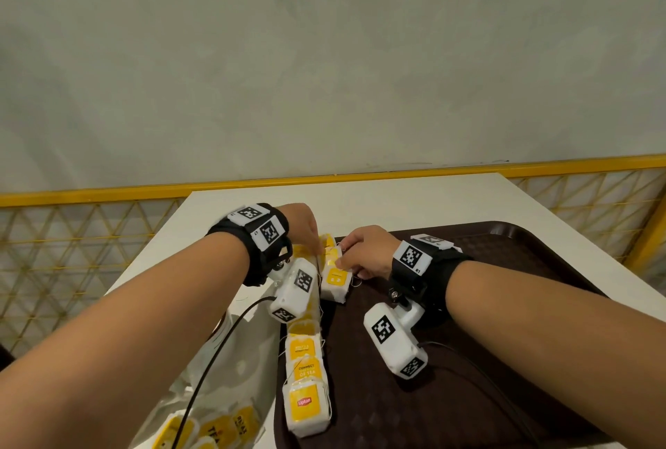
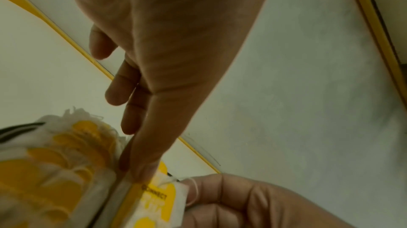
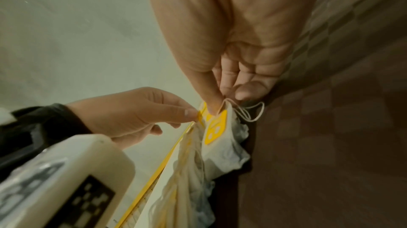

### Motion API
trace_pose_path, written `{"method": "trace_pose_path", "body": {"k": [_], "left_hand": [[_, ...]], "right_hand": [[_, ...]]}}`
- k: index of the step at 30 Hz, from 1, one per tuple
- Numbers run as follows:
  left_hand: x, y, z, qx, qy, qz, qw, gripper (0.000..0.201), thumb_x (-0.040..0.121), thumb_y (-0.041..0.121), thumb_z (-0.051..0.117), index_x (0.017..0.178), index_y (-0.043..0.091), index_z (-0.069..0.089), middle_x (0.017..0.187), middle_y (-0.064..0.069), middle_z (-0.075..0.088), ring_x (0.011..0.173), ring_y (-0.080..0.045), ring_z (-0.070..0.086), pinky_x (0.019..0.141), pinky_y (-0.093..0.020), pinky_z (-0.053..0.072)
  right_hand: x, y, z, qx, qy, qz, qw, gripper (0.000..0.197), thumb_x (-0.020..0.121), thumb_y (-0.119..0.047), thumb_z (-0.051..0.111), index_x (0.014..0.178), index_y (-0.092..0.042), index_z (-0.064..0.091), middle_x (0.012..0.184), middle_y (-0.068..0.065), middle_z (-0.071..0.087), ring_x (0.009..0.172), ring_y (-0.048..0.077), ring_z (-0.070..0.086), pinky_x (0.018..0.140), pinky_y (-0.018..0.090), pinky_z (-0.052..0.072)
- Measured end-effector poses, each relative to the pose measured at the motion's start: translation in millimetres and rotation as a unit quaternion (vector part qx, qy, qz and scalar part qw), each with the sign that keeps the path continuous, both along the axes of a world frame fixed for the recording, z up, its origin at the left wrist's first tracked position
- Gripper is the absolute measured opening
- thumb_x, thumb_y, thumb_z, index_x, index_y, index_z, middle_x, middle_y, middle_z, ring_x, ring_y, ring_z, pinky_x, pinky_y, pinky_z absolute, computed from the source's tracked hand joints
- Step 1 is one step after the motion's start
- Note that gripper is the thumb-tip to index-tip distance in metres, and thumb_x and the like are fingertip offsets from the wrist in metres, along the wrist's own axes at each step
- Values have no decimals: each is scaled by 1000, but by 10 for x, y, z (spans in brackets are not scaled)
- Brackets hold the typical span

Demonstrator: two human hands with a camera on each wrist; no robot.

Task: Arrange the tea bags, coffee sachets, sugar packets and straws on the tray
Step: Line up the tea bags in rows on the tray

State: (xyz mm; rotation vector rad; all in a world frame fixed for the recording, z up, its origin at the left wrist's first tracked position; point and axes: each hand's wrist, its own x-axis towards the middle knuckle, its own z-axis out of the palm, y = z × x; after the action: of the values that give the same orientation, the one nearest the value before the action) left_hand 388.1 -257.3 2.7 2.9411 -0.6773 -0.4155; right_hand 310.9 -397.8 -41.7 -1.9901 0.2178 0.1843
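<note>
Tea bag row (image 1: 306,369) runs along tray (image 1: 504,286) left edge. Right hand (image 1: 364,254) grip pinches a small tea bag stack (image 1: 335,281); left hand (image 1: 306,228) fingertips pinch the adjoining tags, likely separating and aligning them.

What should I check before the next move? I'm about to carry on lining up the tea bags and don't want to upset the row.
1. Right hand grips the small stack of tea bags at the far end of the tray: ok.
2. Left hand fingers touch a yellow tag there: ok.
3. Row of tea bags lies along the tray's left edge: ok.
4. Brown tray has bare space to the right: ok.
5. Loose string by the right fingers, free of snags: cannot tell.
6. Coffee sachets, sugar packets and straws on the tray: not ok, none in view.
</note>
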Motion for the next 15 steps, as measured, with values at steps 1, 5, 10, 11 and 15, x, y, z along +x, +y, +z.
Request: {"method": "trace_pose_path", "body": {"k": [1, 5, 10, 11, 15], "left_hand": [[-8, -4, -3, 1, 3, -5, 1000, 33, 84, 33, 69, 102, 6, 71, 95, -3, 65, 88, -15, 55, 78, -26, 43], [-28, -23, 9, -7, 4, -17, 1000, 26, 87, 27, 67, 105, 8, 70, 110, -5, 68, 90, -13, 54, 84, -26, 44], [17, -54, -30, -7, -11, 3, 1000, 26, 89, 24, 65, 106, 5, 69, 112, -8, 67, 89, -14, 54, 80, -25, 44], [21, -66, -49, -2, -13, 8, 1000, 27, 88, 24, 65, 106, 5, 69, 112, -8, 68, 89, -15, 55, 79, -26, 44], [33, -100, -126, 14, -15, 10, 1000, 27, 87, 26, 66, 104, 6, 71, 110, -9, 68, 90, -19, 58, 80, -29, 47]], "right_hand": [[-6, 9, 5, -1, -3, -3, 1000, 21, 79, 1, 71, 79, -15, 58, 66, 8, 57, 58, 16, 52, 53, 25, 48], [-13, 27, 4, 8, -20, -31, 999, 21, 81, 0, 70, 80, -17, 58, 72, 8, 59, 59, 17, 55, 60, 28, 53], [-78, -6, 52, 8, 15, -7, 1000, 23, 80, -14, 76, 78, -14, 53, 77, 12, 54, 62, 16, 52, 59, 29, 51], [-101, -14, 67, 2, 31, 12, 999, 25, 78, -12, 78, 84, -13, 53, 78, 12, 53, 63, 16, 51, 59, 28, 49], [-118, -35, 74, -30, 21, 20, 999, 30, 75, 1, 76, 94, -14, 58, 73, 6, 60, 62, 15, 58, 63, 30, 55]]}}
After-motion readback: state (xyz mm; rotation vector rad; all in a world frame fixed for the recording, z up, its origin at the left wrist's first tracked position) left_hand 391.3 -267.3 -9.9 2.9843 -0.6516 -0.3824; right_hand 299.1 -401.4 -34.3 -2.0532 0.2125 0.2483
